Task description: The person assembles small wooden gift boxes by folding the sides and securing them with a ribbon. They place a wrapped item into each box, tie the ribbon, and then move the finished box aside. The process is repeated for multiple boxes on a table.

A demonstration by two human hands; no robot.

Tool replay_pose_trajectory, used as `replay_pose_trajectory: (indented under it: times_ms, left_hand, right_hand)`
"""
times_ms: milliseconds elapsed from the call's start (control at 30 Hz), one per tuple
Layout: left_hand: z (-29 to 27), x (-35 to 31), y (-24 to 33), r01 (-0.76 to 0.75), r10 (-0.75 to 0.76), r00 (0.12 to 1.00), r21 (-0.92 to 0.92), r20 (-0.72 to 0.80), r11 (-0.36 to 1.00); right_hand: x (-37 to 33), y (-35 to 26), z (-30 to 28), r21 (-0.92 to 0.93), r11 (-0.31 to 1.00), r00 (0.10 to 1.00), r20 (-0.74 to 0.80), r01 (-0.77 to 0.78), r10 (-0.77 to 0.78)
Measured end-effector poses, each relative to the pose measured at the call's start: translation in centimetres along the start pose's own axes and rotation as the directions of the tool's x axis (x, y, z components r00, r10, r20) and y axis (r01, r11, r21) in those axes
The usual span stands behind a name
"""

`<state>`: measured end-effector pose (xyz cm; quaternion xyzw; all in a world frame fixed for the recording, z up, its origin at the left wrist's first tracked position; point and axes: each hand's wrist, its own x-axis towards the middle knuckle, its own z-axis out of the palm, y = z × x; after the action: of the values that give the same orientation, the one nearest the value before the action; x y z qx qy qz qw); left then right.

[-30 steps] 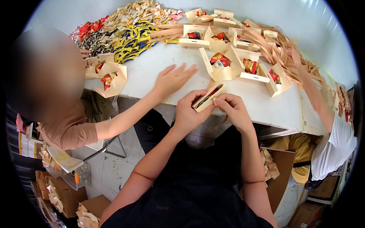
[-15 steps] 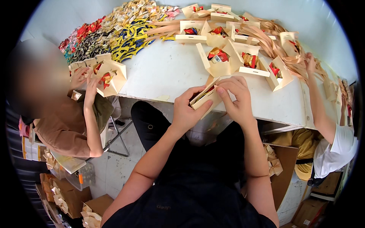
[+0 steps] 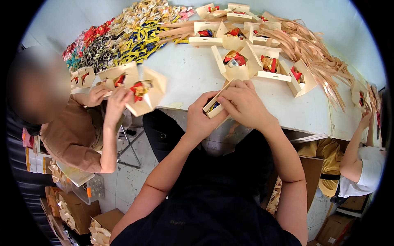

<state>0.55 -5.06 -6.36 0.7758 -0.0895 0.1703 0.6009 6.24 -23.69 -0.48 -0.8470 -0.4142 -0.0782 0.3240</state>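
Observation:
A small cream cardboard box (image 3: 220, 113) is between my two hands, over the near edge of the table. My left hand (image 3: 200, 118) wraps round its left side, thumb hidden. My right hand (image 3: 245, 102) lies across its right side, fingers curled over the far end and thumb on the upper edge. Through the narrow gap at the top a blue and yellow packet (image 3: 214, 107) shows inside. Beyond my hands stands an open cream box (image 3: 255, 61) holding red and gold wrapped pieces. Another open box (image 3: 274, 76) with similar contents is beside it.
Peach ribbons (image 3: 301, 45) spread along the table's far right. Heaps of small packets (image 3: 141, 45) lie at the far left. A person on the left holds an open box (image 3: 158, 88) near the table edge; another person's hand (image 3: 364, 119) is at the right. Cartons (image 3: 78, 209) stand on the floor.
My right hand has closed over the box, which has tipped to show the packet. The left person's box moved right. At right, the other person's arm drew back, and a box left the ribbons.

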Motion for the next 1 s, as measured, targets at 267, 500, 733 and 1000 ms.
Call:
replay_pose_trajectory:
  times_ms: [267, 500, 733, 1000]
  left_hand:
    - [0.2, -0.1, -0.3, -0.030, 0.030, 1.000, 0.021, -0.005, 0.999]
    - [1.0, -0.3, -1.8, -0.153, 0.156, 0.984, 0.042, -0.086, 0.987]
    - [1.2, -0.3, -1.4, -0.148, 0.151, 0.982, 0.035, -0.109, 0.988]
    - [0.6, -0.2, -1.0, -0.183, 0.185, 0.982, 0.038, -0.043, 0.982]
  right_hand:
    - [0.1, -0.7, -0.6, -0.061, 0.997, 0.943, -0.330, 0.036, -0.055]
    - [-4.3, 2.3, 3.1, 0.806, 0.529, 0.811, -0.110, -0.266, 0.575]
    - [-3.6, 0.1, 2.9, 0.739, 0.543, 0.812, 0.010, -0.399, 0.583]
    - [-3.4, 0.7, 2.4, 0.713, 0.529, 0.828, 0.129, -0.460, 0.546]
